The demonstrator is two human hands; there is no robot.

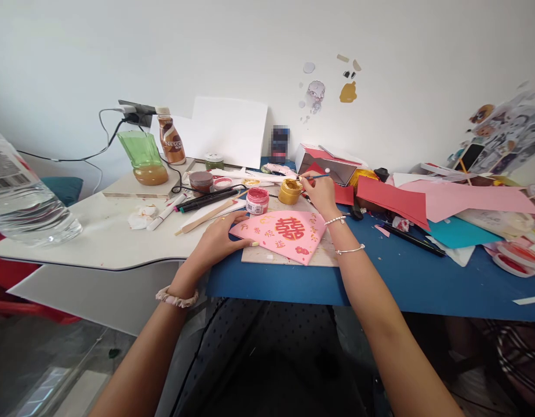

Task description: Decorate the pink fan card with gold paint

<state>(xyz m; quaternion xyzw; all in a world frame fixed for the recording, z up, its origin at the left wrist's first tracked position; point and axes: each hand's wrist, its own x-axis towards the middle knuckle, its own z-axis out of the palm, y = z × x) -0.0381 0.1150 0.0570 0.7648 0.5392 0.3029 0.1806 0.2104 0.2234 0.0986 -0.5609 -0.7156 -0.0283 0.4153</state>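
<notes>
A pink fan-shaped paper (pixel 271 223) with red and gold painted characters lies on a pale board (pixel 258 255) in front of me. My left hand (pixel 226 237) grips its left edge, thumb on top and fingers behind. My right hand (pixel 318 191) pinches a thin blue paintbrush (pixel 321 175) above the paper's far right side. The brush's tip is at the mouth of an open jar of gold paint (pixel 289 192); whether it touches the paint I cannot tell. Left of that jar stands an open jar of red paint (pixel 257 201).
Markers (pixel 210 200), a wooden stick (pixel 206 216) and a dark paint jar (pixel 202 182) lie to the left. A green cup (pixel 141 153), a coffee bottle (pixel 170 139) and a large water bottle (pixel 28 191) stand farther left. Red sheets (pixel 393 200) and pink paper (pixel 471 200) pile up at right.
</notes>
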